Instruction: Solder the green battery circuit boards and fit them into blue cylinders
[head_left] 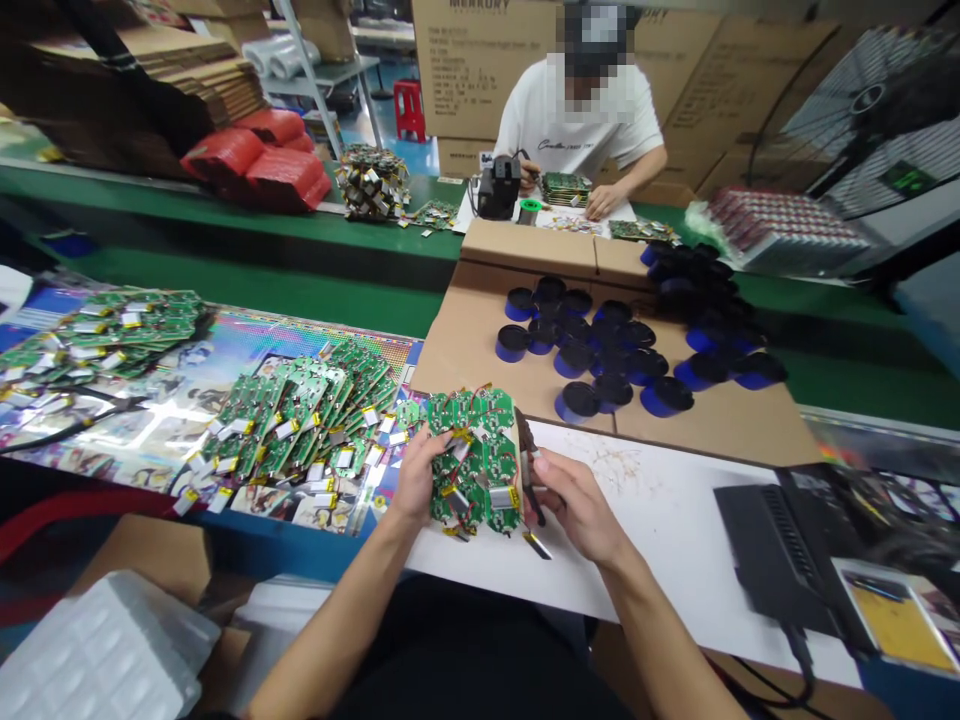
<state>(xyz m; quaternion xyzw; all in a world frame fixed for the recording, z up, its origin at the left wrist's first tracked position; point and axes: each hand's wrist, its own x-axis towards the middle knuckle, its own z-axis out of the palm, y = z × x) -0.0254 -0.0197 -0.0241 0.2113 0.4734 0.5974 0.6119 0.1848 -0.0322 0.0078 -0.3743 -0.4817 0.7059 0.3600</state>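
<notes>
I'm working with a low wall of things around me: a heap of green circuit boards [296, 425] is spreading over a glossy printed mat [176, 400] at 10 o'clock, and dark cylinders with blue rims [577, 402] are standing on a cardboard sheet [465, 340] at 12 o'clock. A blurred black device [780, 540] is sitting at 3 o'clock, and a white foam block [97, 650] is lying at 8 o'clock. Across the bench, a co-worker [577, 110] is working at 12 o'clock.

A clump of green circuit boards [476, 470], wired with thin red leads and carrying small foil-wrapped cells, is resting between my hands. My left hand [416, 475] is curling around its left edge, while my right hand [574, 505] is pinching a dark pointed tool [529, 470] — its tip is right beside the clump.
</notes>
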